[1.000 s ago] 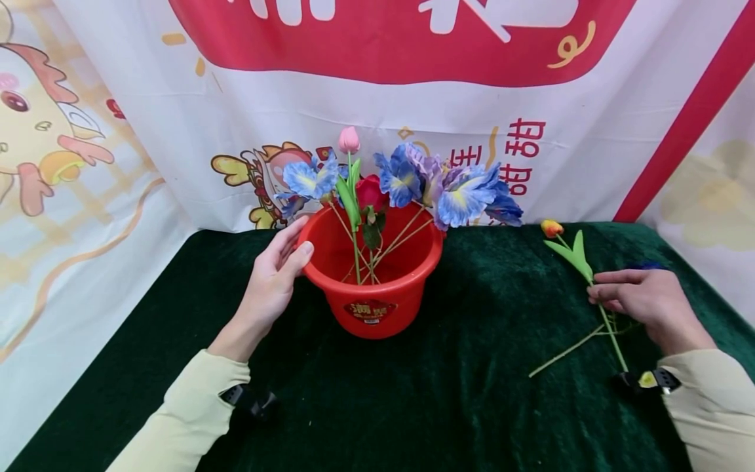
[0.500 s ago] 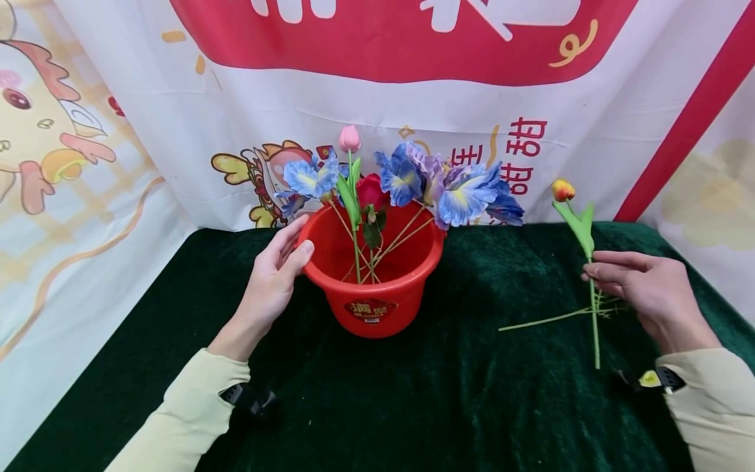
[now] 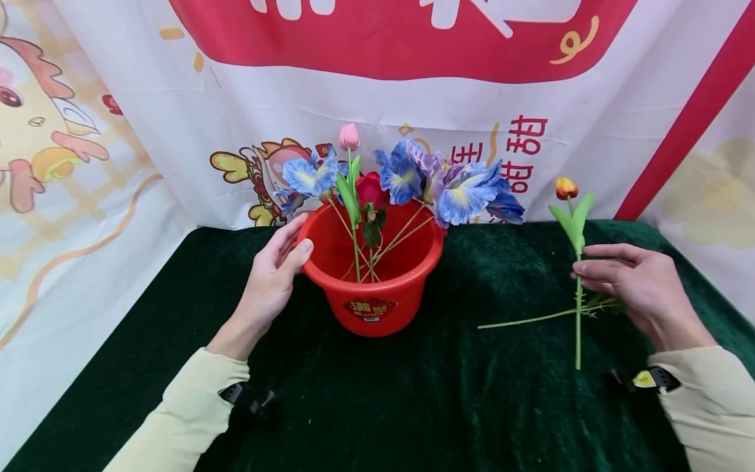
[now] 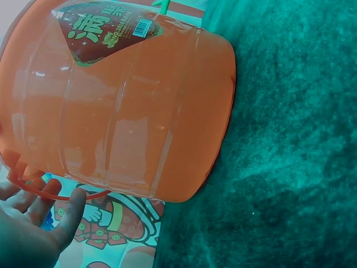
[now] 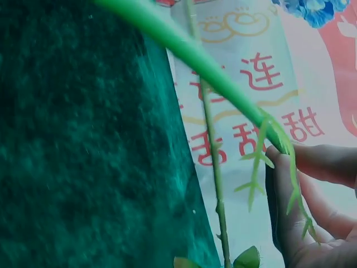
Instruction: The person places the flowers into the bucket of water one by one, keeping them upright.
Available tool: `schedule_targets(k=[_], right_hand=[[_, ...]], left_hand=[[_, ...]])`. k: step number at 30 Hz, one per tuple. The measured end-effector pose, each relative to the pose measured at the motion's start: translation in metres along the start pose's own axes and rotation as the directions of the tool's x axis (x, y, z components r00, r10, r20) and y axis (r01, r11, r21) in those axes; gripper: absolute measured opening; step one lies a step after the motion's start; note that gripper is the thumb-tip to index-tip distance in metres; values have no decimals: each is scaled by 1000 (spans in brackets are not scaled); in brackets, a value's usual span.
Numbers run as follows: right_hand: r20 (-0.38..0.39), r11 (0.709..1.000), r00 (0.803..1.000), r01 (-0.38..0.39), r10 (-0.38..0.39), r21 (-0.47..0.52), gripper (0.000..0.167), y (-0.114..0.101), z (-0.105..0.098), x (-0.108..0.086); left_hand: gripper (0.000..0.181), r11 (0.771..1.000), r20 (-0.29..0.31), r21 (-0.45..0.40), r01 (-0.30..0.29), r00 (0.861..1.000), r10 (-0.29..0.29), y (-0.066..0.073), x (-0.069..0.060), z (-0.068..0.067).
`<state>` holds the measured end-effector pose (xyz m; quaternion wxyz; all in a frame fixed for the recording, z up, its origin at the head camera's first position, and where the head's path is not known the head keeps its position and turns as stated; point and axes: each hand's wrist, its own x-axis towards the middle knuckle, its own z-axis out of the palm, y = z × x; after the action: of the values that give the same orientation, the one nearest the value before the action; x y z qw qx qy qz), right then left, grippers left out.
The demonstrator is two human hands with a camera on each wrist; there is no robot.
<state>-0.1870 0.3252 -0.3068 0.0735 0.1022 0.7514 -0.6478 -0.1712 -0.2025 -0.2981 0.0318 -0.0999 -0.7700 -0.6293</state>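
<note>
My left hand (image 3: 268, 282) holds the left rim of a red plastic bucket (image 3: 371, 314), thumb at the front, other fingers partly hidden. In the left wrist view, its fingers are around the bucket's thin handle (image 4: 50, 195). Inside the bucket stand a pink tulip (image 3: 349, 136), a red rose (image 3: 370, 191) and several blue and purple irises (image 3: 466, 196). Away to the right, my right hand (image 3: 639, 288) pinches the green stem of an orange-red tulip (image 3: 567, 188), held upright. A thinner, thorny stem (image 3: 525, 321) crosses behind it; its other end is hidden by the hand.
Dark green velvet cloth (image 3: 413, 406) covers the table. A white printed curtain (image 3: 236, 98) with red bands and cartoon figures hangs behind and along the sides. Some iris blooms lean out over the bucket's right rim.
The orange-red tulip has been raised off the cloth, turned upright and brought slightly left. The thorny stem has swung up and left with my right hand. My left hand and the bucket stay still.
</note>
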Motion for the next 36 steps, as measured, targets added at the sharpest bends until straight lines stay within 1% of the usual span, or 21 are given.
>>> schedule_targets(k=[2, 5, 8, 9, 11, 14, 17, 19, 24, 26, 30, 32, 34, 36], right_hand=[[7, 1000, 1000, -14, 14, -19, 29, 1, 4, 1], [14, 997, 999, -31, 33, -76, 30, 4, 9, 3], [11, 994, 999, -36, 37, -100, 22, 7, 11, 3], [3, 992, 999, -34, 34, -122, 20, 8, 11, 3], [-18, 988, 999, -30, 27, -154, 20, 9, 10, 3], [-55, 979, 998, -28, 17, -202, 31, 10, 7, 2], [-82, 975, 997, -26, 8, -223, 46, 10, 3, 2], [-102, 976, 995, -25, 3, -218, 47, 10, 0, 2], [-144, 980, 989, 3, -33, -201, 41, 9, -6, 3], [-150, 979, 988, 7, -38, -201, 46, 9, -9, 4], [-158, 974, 987, 1, -38, -225, 65, 7, -12, 6], [-166, 971, 985, 6, -47, -239, 69, 5, -11, 9], [-171, 977, 984, 17, -54, -211, 62, 1, -11, 12], [-178, 988, 982, 31, -57, -149, 46, -3, -10, 14]], left_hand=[[62, 1000, 0, -1, 2, 1000, -2, 0, 0, 0], [62, 1000, -1, -5, 3, 1000, -3, 0, 0, 0], [62, 1000, -1, -6, 4, 1000, -4, 1, 0, 0], [62, 1000, -2, -6, 4, 1000, -4, 1, 0, 0], [63, 1000, -1, -6, 3, 1000, -3, 1, 0, 1], [63, 1000, 1, -8, -1, 1000, 1, 1, 0, 1], [62, 1000, 0, -8, -4, 1000, 4, 0, 0, 0], [62, 1000, -1, -9, -5, 1000, 5, 0, 0, 0], [62, 1000, -2, -9, -4, 1000, 4, 0, 0, 0], [62, 1000, -2, -10, -3, 1000, 3, 0, 0, 0], [62, 1000, 1, -14, -4, 1000, 4, -1, 1, 0], [62, 1000, 0, -16, -5, 1000, 5, -1, 0, 0], [61, 1000, -1, -16, -5, 1000, 5, -1, 0, 0], [61, 1000, -2, -14, -4, 1000, 4, -1, 0, 0]])
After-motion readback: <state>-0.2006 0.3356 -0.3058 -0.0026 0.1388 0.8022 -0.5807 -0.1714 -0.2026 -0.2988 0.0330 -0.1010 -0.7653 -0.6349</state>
